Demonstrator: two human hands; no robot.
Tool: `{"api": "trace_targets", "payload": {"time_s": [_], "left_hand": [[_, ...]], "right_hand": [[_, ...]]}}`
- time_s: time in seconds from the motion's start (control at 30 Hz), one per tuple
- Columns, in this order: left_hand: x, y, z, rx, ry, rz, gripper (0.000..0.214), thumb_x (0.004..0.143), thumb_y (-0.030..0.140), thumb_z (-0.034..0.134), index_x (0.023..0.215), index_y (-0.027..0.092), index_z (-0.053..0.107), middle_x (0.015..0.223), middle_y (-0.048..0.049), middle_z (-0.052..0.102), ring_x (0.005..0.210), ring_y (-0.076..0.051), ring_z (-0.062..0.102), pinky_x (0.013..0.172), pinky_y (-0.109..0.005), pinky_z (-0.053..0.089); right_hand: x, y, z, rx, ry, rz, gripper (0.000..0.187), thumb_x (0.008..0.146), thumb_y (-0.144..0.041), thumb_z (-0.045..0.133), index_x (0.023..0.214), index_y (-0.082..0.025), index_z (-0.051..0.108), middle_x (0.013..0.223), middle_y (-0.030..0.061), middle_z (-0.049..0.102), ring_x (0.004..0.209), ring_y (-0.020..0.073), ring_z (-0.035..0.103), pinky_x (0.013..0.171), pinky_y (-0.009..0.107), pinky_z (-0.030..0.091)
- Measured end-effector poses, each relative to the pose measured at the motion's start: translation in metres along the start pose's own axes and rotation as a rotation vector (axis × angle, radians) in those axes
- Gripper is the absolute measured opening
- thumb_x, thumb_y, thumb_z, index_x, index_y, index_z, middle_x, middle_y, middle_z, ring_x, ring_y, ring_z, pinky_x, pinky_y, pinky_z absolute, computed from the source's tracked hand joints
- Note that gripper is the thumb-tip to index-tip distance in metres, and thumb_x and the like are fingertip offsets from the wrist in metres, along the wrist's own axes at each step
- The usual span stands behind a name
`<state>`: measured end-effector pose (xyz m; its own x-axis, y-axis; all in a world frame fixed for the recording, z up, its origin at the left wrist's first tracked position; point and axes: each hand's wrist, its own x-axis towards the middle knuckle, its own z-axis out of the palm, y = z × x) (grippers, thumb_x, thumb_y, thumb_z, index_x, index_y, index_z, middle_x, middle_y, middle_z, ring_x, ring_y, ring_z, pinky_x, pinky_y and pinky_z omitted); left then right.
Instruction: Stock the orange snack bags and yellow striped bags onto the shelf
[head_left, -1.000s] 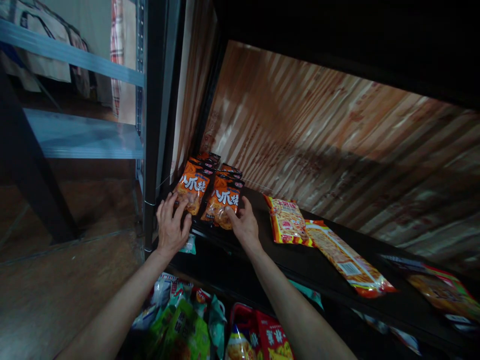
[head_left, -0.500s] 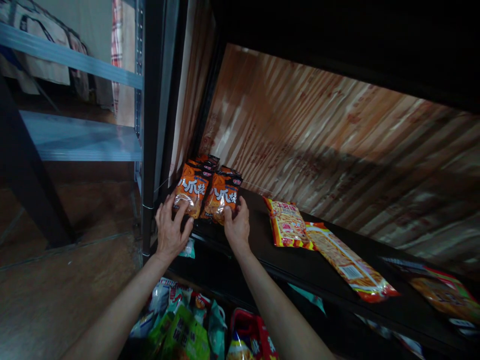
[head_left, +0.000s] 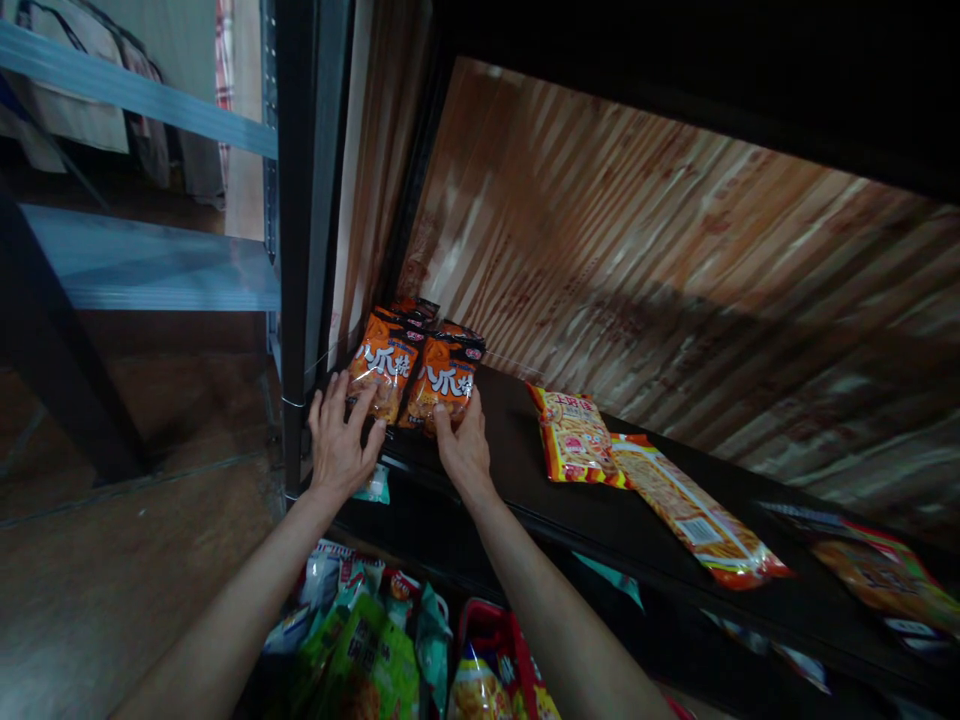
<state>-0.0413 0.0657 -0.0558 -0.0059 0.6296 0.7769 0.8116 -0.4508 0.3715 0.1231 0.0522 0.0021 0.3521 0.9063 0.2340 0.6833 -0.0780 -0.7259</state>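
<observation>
Two orange snack bags with black tops stand side by side in the shelf's left corner, with more black-and-orange packaging behind them. My left hand (head_left: 341, 435) is open, its spread fingers at the lower front of the left snack bag (head_left: 384, 365). My right hand (head_left: 466, 448) grips the lower right side of the right snack bag (head_left: 444, 380), thumb on the front and fingers along the edge. Both bags lean back slightly. The right hand's fingertips are partly hidden by the bag.
Red-and-yellow snack bags (head_left: 576, 440) lie farther right on the dark shelf (head_left: 514, 425), with another packet (head_left: 885, 580) at far right. Below are a green snack bag (head_left: 375, 660) and a red container (head_left: 480, 615) with packets. A dark upright post (head_left: 304, 250) borders the left side.
My right hand has moved slightly left and closed in on the right bag, its thumb now farther onto the front. The left hand stays by the left bag. The view has shifted slightly.
</observation>
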Motion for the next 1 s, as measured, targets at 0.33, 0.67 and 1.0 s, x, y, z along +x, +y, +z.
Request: {"api": "trace_targets", "payload": {"time_s": [0.33,0.67,1.0], "left_hand": [[-0.003,-0.001,0.001,-0.033,-0.002,-0.014,0.055,0.087,0.034,0.049,0.140,0.023,0.039,0.155,-0.0128,0.015,0.141,-0.030,0.019,0.112,-0.052,0.017],[-0.004,-0.002,-0.001,-0.034,-0.016,-0.028,0.058,0.086,0.037,0.049,0.141,0.022,0.036,0.155,-0.0125,0.017,0.142,-0.032,0.014,0.112,-0.055,0.012],[-0.004,-0.005,-0.004,-0.015,-0.016,-0.017,0.062,0.084,0.038,0.053,0.141,0.021,0.037,0.156,-0.0130,0.012,0.142,-0.032,0.011,0.111,-0.053,0.016]], "right_hand": [[-0.001,0.002,0.006,0.063,0.036,0.015,0.081,0.082,-0.054,0.043,0.146,-0.011,0.016,0.145,0.0185,0.035,0.135,0.0308,0.033,0.109,0.047,0.027],[0.005,0.002,0.001,0.110,0.088,-0.004,0.080,0.078,-0.056,0.049,0.143,-0.015,0.026,0.142,0.0168,0.039,0.132,0.0297,0.035,0.108,0.047,0.028],[0.009,0.010,0.008,0.178,0.087,-0.015,0.082,0.078,-0.056,0.049,0.142,-0.012,0.027,0.141,0.0187,0.038,0.133,0.0286,0.034,0.109,0.045,0.027]]}}
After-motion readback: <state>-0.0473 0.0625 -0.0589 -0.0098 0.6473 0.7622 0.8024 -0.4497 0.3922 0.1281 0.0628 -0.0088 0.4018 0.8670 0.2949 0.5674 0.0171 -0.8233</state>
